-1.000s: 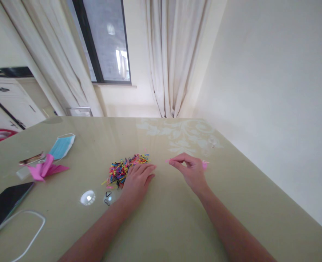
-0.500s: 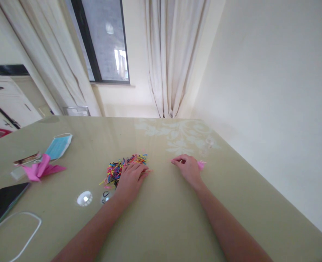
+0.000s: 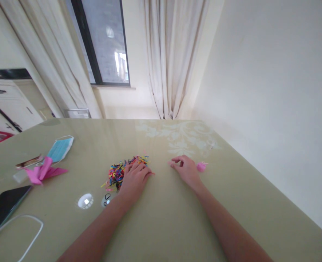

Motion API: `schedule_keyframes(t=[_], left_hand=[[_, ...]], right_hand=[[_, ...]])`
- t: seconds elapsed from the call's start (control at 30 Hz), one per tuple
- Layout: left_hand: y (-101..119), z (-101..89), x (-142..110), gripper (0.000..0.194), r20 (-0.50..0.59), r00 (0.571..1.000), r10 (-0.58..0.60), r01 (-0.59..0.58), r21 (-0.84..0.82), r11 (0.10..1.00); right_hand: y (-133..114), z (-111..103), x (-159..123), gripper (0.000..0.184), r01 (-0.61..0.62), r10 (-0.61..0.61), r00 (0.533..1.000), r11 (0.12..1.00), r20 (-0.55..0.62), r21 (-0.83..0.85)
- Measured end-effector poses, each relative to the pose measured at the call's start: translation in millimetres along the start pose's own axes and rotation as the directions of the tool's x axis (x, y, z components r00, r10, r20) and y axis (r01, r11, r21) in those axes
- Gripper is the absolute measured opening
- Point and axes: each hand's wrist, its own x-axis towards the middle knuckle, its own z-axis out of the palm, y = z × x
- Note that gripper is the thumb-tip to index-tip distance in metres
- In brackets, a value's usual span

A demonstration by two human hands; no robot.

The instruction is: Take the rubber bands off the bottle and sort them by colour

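Observation:
A heap of small coloured elastic bands (image 3: pixel 122 169) lies in the middle of the pale green table (image 3: pixel 163 218). My left hand (image 3: pixel 135 177) rests flat on the right edge of the heap, fingers stretched toward a loose pink band at their tips. My right hand (image 3: pixel 185 168) sits on the table to the right, fingers curled in a pinch; what they hold is too small to make out. A small pile of pink bands (image 3: pixel 201 166) lies just right of that hand.
At the left lie a blue face mask (image 3: pixel 60 149), a pink folded paper shape (image 3: pixel 42 172), a dark tablet (image 3: pixel 3 205) and a white cable loop (image 3: pixel 27 233). Two light reflections (image 3: pixel 86 201) shine on the tabletop near a black band (image 3: pixel 107 197). The wall runs along the table's right edge.
My right hand has lowered to the table and curled tighter beside the pink pile. My left hand has drawn back slightly along the heap's edge.

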Motion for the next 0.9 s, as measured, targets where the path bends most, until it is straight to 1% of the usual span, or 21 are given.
schedule_keyframes(t=[0.1, 0.2, 0.33, 0.47, 0.57, 0.63, 0.7, 0.77, 0.83, 0.9], left_hand=[[2, -1.7, -2, 0.014, -0.046, 0.999, 0.021, -0.021, 0.0, 1.0], [4, -3.2, -4, 0.013, -0.102, 0.994, 0.029, -0.032, -0.025, 0.999], [5, -1.7, -5, 0.013, -0.146, 0.988, 0.048, -0.063, -0.104, 0.993], [4, 2.7, -5, 0.013, -0.186, 0.981, 0.049, -0.082, -0.177, 0.981], [0, 5.8, -5, 0.018, -0.233, 0.972, 0.031, -0.087, -0.232, 0.969], [-2, 6.9, -4, 0.024, -0.249, 0.968, 0.017, -0.089, -0.281, 0.956], [-3, 7.1, -4, 0.024, -0.242, 0.97, 0.009, -0.091, -0.327, 0.941], [-4, 6.6, -5, 0.022, -0.23, 0.973, 0.003, -0.088, -0.359, 0.929], [-4, 5.9, -5, 0.021, -0.209, 0.978, -0.007, -0.074, -0.377, 0.923], [-3, 5.2, -6, 0.019, -0.177, 0.984, -0.021, -0.05, -0.386, 0.921]], right_hand=[[-17, 6, -11, 0.013, 0.083, -0.093, 0.992, 0.99, 0.089, 0.109], [-32, 15, -22, 0.015, 0.12, -0.15, 0.979, 0.971, 0.138, 0.207], [-41, 24, -29, 0.008, 0.166, -0.209, 0.968, 0.947, 0.136, 0.274], [-43, 24, -30, 0.019, 0.197, -0.235, 0.967, 0.933, 0.096, 0.301], [-46, 13, -28, 0.024, 0.186, -0.212, 0.977, 0.914, 0.036, 0.361], [-50, -1, -26, 0.025, 0.159, -0.197, 0.98, 0.876, 0.037, 0.455], [-54, -17, -25, 0.024, 0.131, -0.197, 0.979, 0.82, 0.059, 0.558], [-58, -31, -26, 0.024, 0.133, -0.202, 0.978, 0.769, 0.041, 0.626], [-63, -40, -27, 0.022, 0.15, -0.211, 0.977, 0.735, 0.012, 0.661], [-66, -45, -30, 0.02, 0.166, -0.224, 0.975, 0.717, -0.002, 0.677]])
